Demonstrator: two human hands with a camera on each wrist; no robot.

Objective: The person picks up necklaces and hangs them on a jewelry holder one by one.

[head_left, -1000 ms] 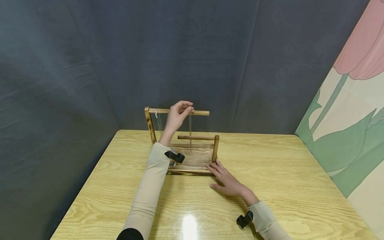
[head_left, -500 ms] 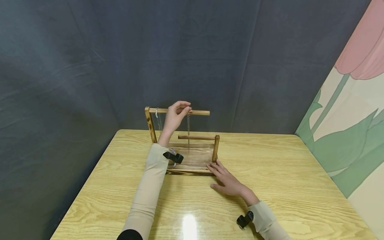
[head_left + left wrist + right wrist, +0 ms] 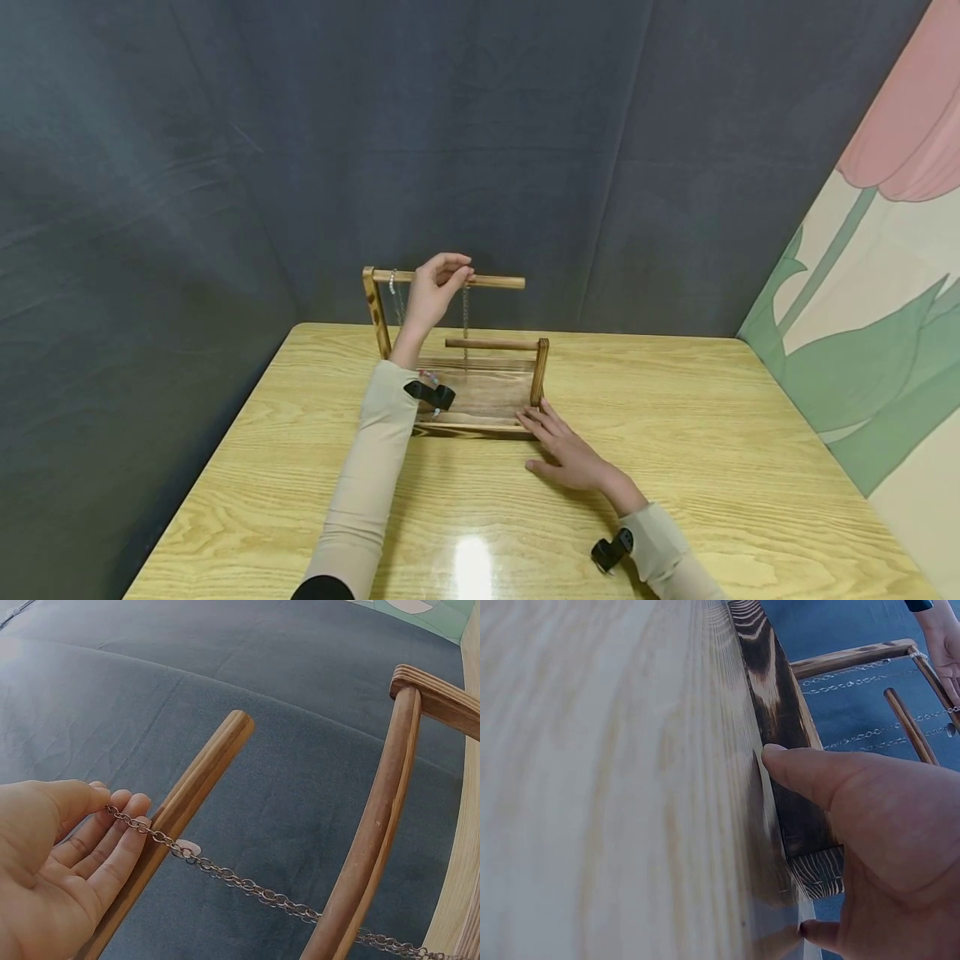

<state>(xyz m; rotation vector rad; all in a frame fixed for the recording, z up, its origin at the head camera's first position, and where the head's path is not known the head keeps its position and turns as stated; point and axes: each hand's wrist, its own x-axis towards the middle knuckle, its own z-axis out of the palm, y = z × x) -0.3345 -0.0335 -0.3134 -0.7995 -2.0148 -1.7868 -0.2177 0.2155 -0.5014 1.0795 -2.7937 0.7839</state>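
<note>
A wooden jewelry stand (image 3: 498, 392) has a tall upper bar (image 3: 504, 282) and a shorter lower bar (image 3: 491, 343) over its tray base. At the upper bar, my left hand (image 3: 437, 292) pinches a silver chain necklace (image 3: 262, 894) between thumb and fingers. The chain lies across the upper bar and hangs down past the lower one. My right hand (image 3: 568, 458) lies with fingers extended at the base's front right corner; in the right wrist view one fingertip touches the dark scorched edge (image 3: 776, 712).
Nearer the left post, a beaded necklace (image 3: 392, 287) hangs from the upper bar. Colored beads (image 3: 437, 412) show in the tray beside the left sleeve. The stand is on a light wooden table (image 3: 712, 433), a dark curtain (image 3: 480, 150) behind it.
My left hand has slid a little to the left along the upper bar, bringing the hanging chain with it. The right hand stays in place at the base.
</note>
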